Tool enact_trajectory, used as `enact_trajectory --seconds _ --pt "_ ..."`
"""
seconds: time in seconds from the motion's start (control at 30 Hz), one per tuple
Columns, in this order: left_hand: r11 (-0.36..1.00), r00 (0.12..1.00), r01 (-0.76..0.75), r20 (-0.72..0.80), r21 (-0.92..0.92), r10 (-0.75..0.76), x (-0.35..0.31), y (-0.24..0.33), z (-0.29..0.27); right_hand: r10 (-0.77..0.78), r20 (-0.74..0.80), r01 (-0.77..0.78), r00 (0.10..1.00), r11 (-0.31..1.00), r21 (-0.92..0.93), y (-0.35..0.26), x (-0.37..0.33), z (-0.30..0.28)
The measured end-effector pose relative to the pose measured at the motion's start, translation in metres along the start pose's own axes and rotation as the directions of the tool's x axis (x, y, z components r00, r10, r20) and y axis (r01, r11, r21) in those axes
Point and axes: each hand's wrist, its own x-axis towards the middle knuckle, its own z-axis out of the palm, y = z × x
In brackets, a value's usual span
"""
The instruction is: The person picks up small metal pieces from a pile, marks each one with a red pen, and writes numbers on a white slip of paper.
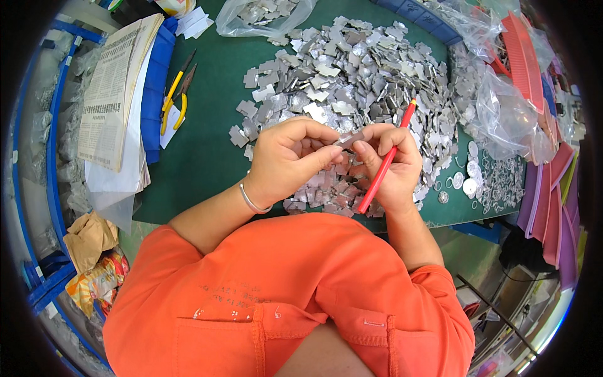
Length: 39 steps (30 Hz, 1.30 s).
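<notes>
Between the fingertips of both hands sits a small flat metal piece (349, 139), held just above a wide heap of similar notched metal pieces (342, 69). My left hand (292, 151) pinches one end of it with thumb and forefinger; a silver bangle circles that wrist. My right hand (396, 160) grips the other end and also carries a red pencil (382, 176), slanted across the fingers with its tip pointing up and away. More metal pieces (323, 188) lie below the hands, near the table's front edge.
Yellow-handled pliers (179, 103) lie on the green table (210, 125) at the left, beside a blue bin (159, 88) with newspaper (116, 88) on it. A plastic bag of pieces (267, 12) stands at the back. Rings and discs (477, 179) lie at the right, near clear plastic bags (502, 119).
</notes>
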Motion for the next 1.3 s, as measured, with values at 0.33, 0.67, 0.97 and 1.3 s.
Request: enact_trajectory --seconds 0.33,0.67,0.97,1.3 --pt "0.996 0.995 0.091 -0.038 -0.004 -0.091 0.004 -0.006 -0.004 -0.431 0.274 0.510 0.860 0.752 -0.417 -0.005 0.011 0.002" --pt "0.996 0.996 0.012 -0.086 -0.084 -0.019 0.001 -0.005 -0.015 -0.252 -0.358 0.195 0.899 0.962 -0.190 -0.034 0.211 -0.084" --pt "0.421 0.942 -0.253 0.124 0.871 0.310 0.002 -0.017 -0.033 0.133 0.522 0.242 0.842 0.772 -0.588 -0.003 0.119 -0.011" --pt "0.643 0.942 -0.296 0.105 0.706 0.319 0.001 -0.022 -0.032 0.000 0.380 0.301 0.925 0.613 -0.730 0.000 0.089 -0.007"
